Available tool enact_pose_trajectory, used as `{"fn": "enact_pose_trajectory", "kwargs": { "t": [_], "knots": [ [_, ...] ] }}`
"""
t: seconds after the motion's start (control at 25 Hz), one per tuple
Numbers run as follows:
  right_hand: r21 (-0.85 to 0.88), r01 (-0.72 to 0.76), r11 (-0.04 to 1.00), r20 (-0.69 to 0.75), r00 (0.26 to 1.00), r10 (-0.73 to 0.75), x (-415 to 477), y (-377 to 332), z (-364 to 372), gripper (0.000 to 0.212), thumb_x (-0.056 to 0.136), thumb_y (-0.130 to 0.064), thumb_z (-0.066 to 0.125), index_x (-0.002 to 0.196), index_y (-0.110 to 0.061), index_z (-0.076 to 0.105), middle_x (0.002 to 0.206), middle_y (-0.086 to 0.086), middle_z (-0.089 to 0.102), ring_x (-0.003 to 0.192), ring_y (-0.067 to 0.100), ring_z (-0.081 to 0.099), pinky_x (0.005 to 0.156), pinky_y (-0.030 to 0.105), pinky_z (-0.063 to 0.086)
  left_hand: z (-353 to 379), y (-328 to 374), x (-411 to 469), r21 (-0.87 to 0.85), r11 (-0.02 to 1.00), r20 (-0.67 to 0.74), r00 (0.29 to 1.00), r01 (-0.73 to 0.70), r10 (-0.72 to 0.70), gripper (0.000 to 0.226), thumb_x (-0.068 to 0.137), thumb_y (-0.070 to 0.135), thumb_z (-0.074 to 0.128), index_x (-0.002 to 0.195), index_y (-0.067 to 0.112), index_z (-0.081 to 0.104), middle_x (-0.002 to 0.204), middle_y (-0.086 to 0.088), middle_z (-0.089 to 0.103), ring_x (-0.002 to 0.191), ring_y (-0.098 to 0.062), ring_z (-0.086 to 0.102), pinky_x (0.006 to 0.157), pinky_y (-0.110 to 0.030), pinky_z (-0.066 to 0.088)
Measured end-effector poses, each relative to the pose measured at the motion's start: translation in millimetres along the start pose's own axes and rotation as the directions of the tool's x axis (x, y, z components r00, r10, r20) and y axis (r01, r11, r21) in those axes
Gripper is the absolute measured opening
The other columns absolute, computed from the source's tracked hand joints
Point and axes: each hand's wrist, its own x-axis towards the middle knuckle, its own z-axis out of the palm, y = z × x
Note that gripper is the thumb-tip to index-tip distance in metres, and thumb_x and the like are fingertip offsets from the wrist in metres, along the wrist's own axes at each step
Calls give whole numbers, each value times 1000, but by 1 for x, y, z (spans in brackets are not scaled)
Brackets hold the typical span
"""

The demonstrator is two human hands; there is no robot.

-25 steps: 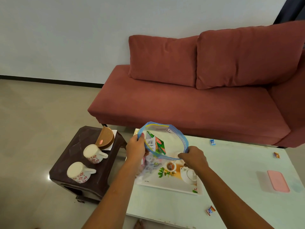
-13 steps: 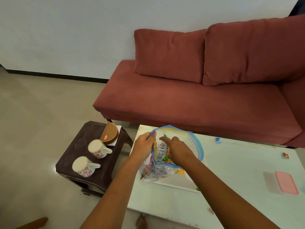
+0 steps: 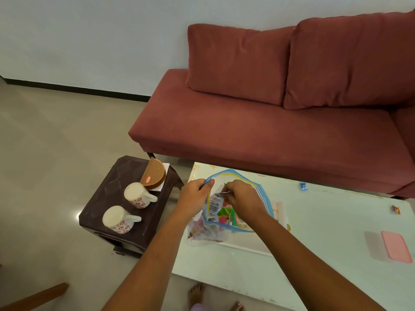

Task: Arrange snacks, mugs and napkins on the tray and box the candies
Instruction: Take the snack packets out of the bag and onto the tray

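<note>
Blue-rimmed zip bag (image 3: pixel 242 176) stands mouth-up over the tray (image 3: pixel 247 245) on the tabletop (image 3: pixel 325 232), our left hand (image 3: pixel 195 196) pinching its rim while our right hand (image 3: pixel 242 197), inside the mouth, pinches an upright snack packet (image 3: pixel 214 206), so we would lift straight up.

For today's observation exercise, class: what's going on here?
A person's left hand grips the rim of a clear zip bag over the tray, while the right hand reaches inside and pinches a snack packet. Two mugs sit on the dark stool beside the table. Wrapped candies lie loose on the table, not yet in the pink-lidded box.
</note>
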Motion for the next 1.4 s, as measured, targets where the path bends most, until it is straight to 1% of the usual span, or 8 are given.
{"fn": "enact_pose_trajectory", "kwargs": {
  "t": [0.32, 0.52, 0.68, 0.84, 0.96, 1.24, 1.32, 1.4],
  "knots": [
    [204, 116, 972, -287, 956, -53, 13, -7, -8, 12, 85, -20, 65, 79, -16, 58, 103, -3, 54, 99, 9, 41, 73, 17, 33, -18, -44, 36, 116, 991, 31, 997, 60, -64, 39, 93, 39, 51, 80, 4, 63, 73, -15, 66, 72, -29, 65, 66, -39, 49],
    [634, -69, 770, -247, 926, 286, 33, 5, -12, 26, 92, -20, 55, 69, -23, 43, 67, -5, 50, 63, 7, 44, 59, 27, 38, -19, -68, 64, 150, 985, 122, 987, 81, -100, 36, 93, 36, 52, 83, 6, 67, 64, 1, 49, 62, -12, 50, 61, -28, 40],
    [817, -173, 550, -251, 753, 608, 35, 28, 4, 24, 92, -19, 53, 71, -20, 43, 67, 2, 43, 62, 15, 42, 56, 29, 35, -12, -90, 83, 71, 986, 197, 966, 154, -165, 35, 93, 36, 52, 69, 11, 56, 64, -7, 54, 65, -21, 51, 63, -31, 39],
    [508, -480, 715, -429, 579, 693, 23, 39, 42, 20, 95, -32, 44, 80, -19, 39, 59, -6, 46, 56, 19, 48, 52, 28, 33, -3, -106, 91, 101, 983, 263, 948, 156, -177, 42, 95, 36, 50, 85, -3, 62, 85, -26, 65, 74, -26, 57, 66, -34, 42],
    [224, -582, 782, -508, 615, 603, 21, 31, 74, 20, 97, -36, 39, 83, -22, 34, 63, -4, 50, 53, 20, 47, 47, 27, 28, 4, -111, 92, 90, 986, 308, 937, 142, -164, 37, 94, 32, 52, 67, 6, 57, 71, -22, 59, 69, -26, 53, 64, -33, 37],
    [284, -528, 800, -93, 815, 571, 32, -1, 124, 26, 95, -37, 45, 80, -17, 39, 63, -1, 51, 60, 21, 51, 54, 31, 36, 24, -95, 83, -79, 975, 322, 931, 207, -171, 37, 95, 40, 47, 71, 17, 61, 66, -8, 61, 64, -20, 58, 64, -35, 49],
    [493, -514, 702, 62, 826, 561, 27, 0, 123, 26, 95, -34, 47, 79, -14, 45, 60, -2, 50, 57, 16, 48, 57, 31, 38, 24, -91, 81, -92, 975, 373, 915, 204, -156, 36, 95, 40, 46, 78, 14, 64, 68, -5, 59, 67, -19, 57, 68, -34, 48],
    [681, -564, 467, 290, 793, 535, 24, 4, 116, 23, 97, -31, 41, 82, -16, 51, 62, 3, 54, 57, 15, 53, 59, 29, 44, 22, -89, 77, -106, 977, 435, 892, 183, -120, 40, 95, 39, 47, 89, 3, 64, 75, -11, 59, 73, -21, 57, 72, -33, 46]
  ]
}}
